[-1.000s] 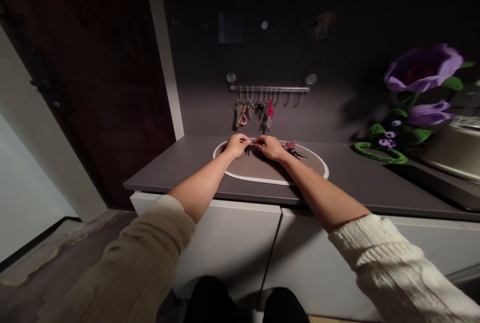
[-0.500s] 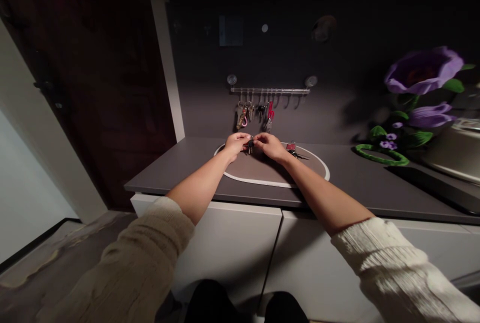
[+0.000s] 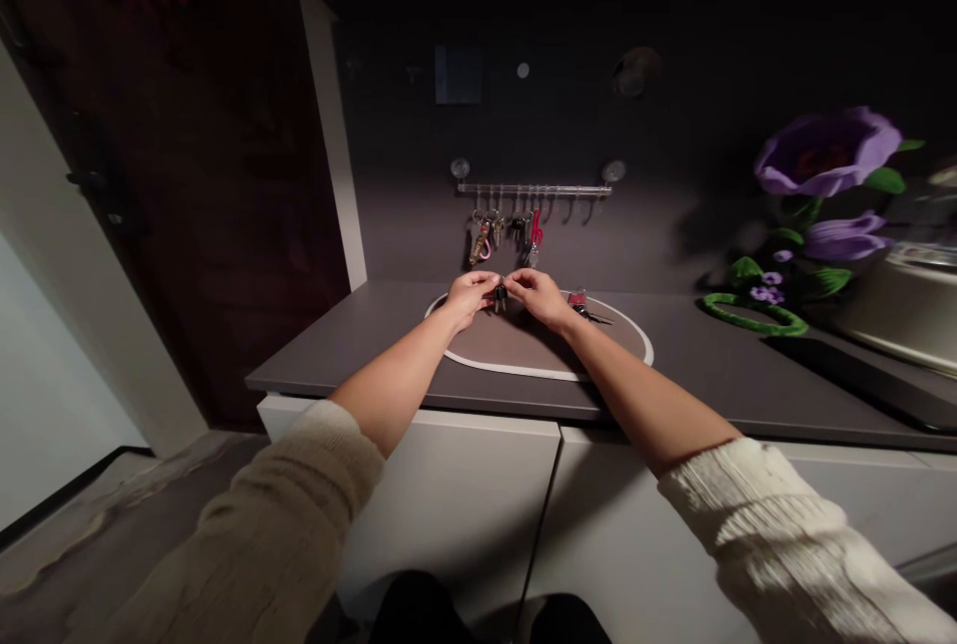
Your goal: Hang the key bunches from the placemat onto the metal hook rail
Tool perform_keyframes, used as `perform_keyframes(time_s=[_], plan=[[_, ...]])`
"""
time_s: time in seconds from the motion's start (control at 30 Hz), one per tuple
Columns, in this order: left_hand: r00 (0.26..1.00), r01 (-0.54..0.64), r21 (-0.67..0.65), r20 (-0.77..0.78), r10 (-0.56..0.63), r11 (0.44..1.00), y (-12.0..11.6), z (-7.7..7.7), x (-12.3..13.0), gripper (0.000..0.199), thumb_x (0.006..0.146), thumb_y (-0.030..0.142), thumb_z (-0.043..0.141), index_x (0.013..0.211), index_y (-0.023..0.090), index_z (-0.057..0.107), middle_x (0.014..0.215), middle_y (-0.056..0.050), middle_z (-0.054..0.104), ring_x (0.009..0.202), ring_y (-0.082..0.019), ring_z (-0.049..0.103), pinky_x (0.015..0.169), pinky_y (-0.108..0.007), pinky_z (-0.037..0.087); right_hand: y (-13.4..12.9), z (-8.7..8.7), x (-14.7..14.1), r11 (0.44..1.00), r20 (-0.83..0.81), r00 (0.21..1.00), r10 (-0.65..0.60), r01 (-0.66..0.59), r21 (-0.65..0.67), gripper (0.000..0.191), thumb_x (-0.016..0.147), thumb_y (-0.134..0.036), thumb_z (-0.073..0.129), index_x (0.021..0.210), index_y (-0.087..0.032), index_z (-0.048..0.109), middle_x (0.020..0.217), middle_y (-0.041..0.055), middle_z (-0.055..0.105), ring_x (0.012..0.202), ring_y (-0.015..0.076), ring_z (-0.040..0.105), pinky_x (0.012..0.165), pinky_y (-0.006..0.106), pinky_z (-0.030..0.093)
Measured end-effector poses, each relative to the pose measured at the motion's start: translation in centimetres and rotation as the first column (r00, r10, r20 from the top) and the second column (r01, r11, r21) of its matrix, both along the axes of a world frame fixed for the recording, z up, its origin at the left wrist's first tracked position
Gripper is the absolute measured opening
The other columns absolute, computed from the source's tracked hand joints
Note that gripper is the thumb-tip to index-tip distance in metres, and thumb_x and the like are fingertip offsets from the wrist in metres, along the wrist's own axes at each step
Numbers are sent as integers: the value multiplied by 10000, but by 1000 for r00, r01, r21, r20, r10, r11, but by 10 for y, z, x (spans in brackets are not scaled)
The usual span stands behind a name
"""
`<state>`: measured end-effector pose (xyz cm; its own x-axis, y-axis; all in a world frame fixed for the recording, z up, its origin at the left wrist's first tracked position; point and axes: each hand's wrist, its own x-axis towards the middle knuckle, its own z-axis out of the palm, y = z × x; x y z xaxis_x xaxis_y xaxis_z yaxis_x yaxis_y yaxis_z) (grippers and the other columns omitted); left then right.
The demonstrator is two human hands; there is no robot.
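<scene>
Between my two hands hangs a small bunch of keys (image 3: 500, 295) with dark heads, just above an oval brown mat (image 3: 523, 350) with a white rim. My left hand (image 3: 473, 295) pinches the bunch from the left side. From the right, my right hand (image 3: 536, 293) pinches it near the top, at what looks like its ring. On the mat beyond my right wrist lies another set of keys (image 3: 587, 310) with a red tag. Several key bunches (image 3: 497, 230) dangle from a clear hook rail (image 3: 534, 190) on the wall behind my hands.
On the right stand purple flowers (image 3: 826, 161) with a green ring base (image 3: 755, 315). A flat black object (image 3: 859, 380) and a pale, rounded object (image 3: 908, 305) are beside them. White cabinet doors (image 3: 449, 484) are below the dark counter (image 3: 329, 345). A dark door (image 3: 194, 175) is at left.
The view has tilted up slightly, so the scene sits a little lower. Both hands still pinch the bunch of keys, which has turned slightly between the fingers.
</scene>
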<state>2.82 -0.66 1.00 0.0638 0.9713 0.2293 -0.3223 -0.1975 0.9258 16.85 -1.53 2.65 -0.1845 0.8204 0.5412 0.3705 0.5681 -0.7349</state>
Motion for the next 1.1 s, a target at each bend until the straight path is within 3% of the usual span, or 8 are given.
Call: perform_keyframes(time_s=[0.47,0.67,0.87,1.1], plan=[[993,-18,57,-116,25,998,-4,-1,2,220,660,249,644,844,131,631,795,-42,632,651,-66,547,563,-176,411,5,-2,2,996,-171,982,75,-83,-43,161,662,-305,584,698,-152,547,663,-18,562,612,76,485,640,203,395],[956,-107,149,-256,143,983,-5,-2,5,270,693,289,597,900,119,630,774,-54,645,655,-90,556,544,-181,400,6,-2,3,985,-304,949,81,-123,-122,197,640,-332,602,689,-155,531,631,-35,516,573,62,460,595,200,420],[816,-189,375,-454,358,908,-2,-7,6,177,739,228,520,800,105,632,757,-64,651,683,-119,565,661,-241,434,3,2,7,980,-443,896,46,-126,-153,200,623,-334,625,694,-164,548,675,-21,537,623,74,492,624,218,457],[579,-74,546,-658,482,835,-3,-11,8,181,762,211,476,781,134,639,750,-45,644,677,-122,549,657,-238,415,14,24,19,981,-598,800,-39,-83,-176,191,644,-300,629,691,-152,519,608,-18,522,568,71,497,568,219,479]])
